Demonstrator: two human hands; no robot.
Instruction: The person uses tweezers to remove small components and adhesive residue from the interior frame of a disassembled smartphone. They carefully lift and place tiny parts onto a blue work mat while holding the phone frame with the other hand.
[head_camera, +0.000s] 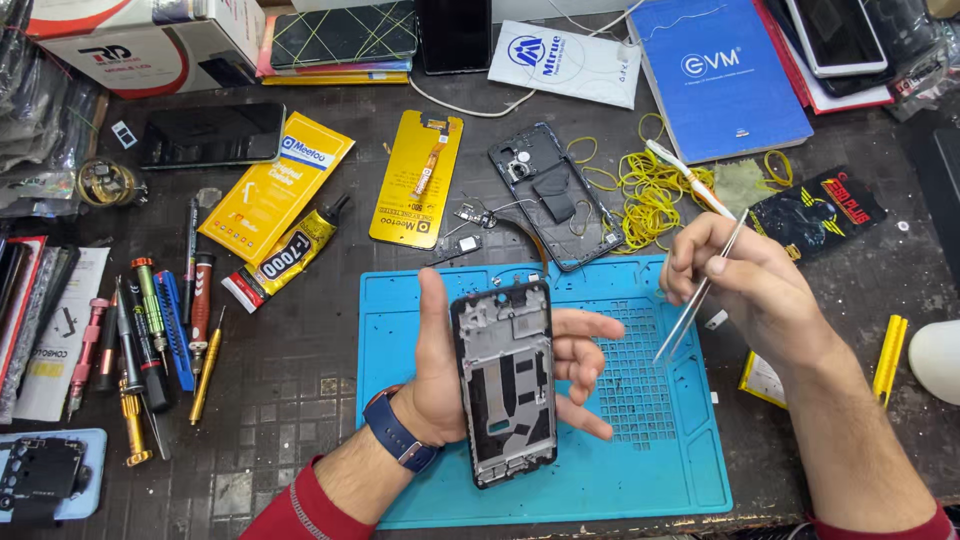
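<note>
Phone frame (503, 385): stripped-down middle housing, inner side up, resting across the left palm above the blue mat so it sits flat and easy to look into.
Left hand (470, 365): thumb up along the frame's left edge, fingers loosely spread out past the right edge; it's cradling the frame, not squeezing it.
Right hand (745, 275): fingers pinched together on the tweezers (697, 300), held like a pen, tips pointing down-left, just right of the frame and not touching it.
Blue mat (640, 470): near centre of the worktop, under both hands.
Left side: glue tube (285, 255) and a row of screwdrivers (150, 345), within reach.
Far side: second phone back (553, 195) and yellow rubber bands (650, 190).
</note>
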